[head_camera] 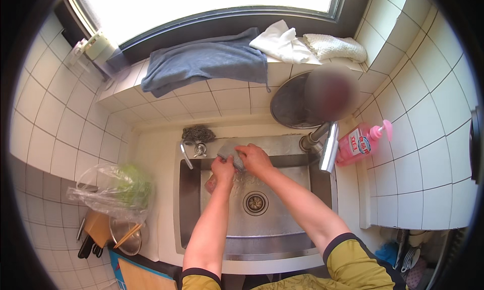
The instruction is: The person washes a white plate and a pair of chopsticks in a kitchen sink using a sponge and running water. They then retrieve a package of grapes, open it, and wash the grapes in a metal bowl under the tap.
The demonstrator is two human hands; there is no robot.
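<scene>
Both hands meet at the back edge of a stainless steel sink (280, 229). Between them is a grey cloth or pad (231, 152), gripped by my left hand (223, 171) from the left and by my right hand (254, 159) from the right. Below the cloth, a small pinkish-red item (210, 184) shows beside my left wrist, partly hidden; its kind is unclear. The round drain strainer (256, 203) lies in the basin floor, between my forearms.
Behind the sink are a steel-wool scourer (198, 133), a small curved tap (186, 154) and a main faucet (329, 148). A pink pump bottle (353, 144) stands right. At left are a plastic bag of greens (128, 188) and a metal bowl with chopsticks (126, 237). Towels (208, 61) cover the sill.
</scene>
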